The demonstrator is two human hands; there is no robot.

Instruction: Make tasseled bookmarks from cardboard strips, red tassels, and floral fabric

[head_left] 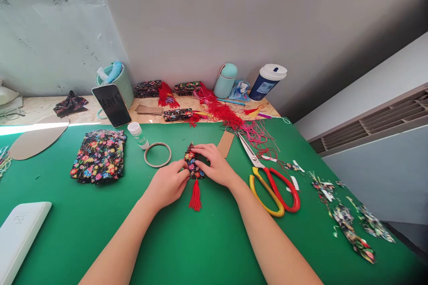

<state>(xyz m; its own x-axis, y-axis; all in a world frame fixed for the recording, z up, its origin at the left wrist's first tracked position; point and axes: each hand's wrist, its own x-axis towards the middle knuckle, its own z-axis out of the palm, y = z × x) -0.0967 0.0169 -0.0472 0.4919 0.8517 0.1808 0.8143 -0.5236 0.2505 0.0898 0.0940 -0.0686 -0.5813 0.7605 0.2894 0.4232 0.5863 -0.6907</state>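
Observation:
A small piece of black floral fabric lies on the green mat in front of me, with a red tassel hanging from its lower edge. At its left edge, my left hand is closed, the thumb and fingertips pinching the cloth. My right hand lies over its upper right part, fingers stretched out and thumb apart, pressing on it. That hand hides part of the fabric. Just behind the right hand is a brown cardboard strip. A roll of tape lies beyond my left hand, near a glue stick.
Large scissors with red and yellow handles lie to the right, near fabric scraps. Folded floral cloth and a white power bank are at left. Behind stand a phone, a flask, a cup and red tassels.

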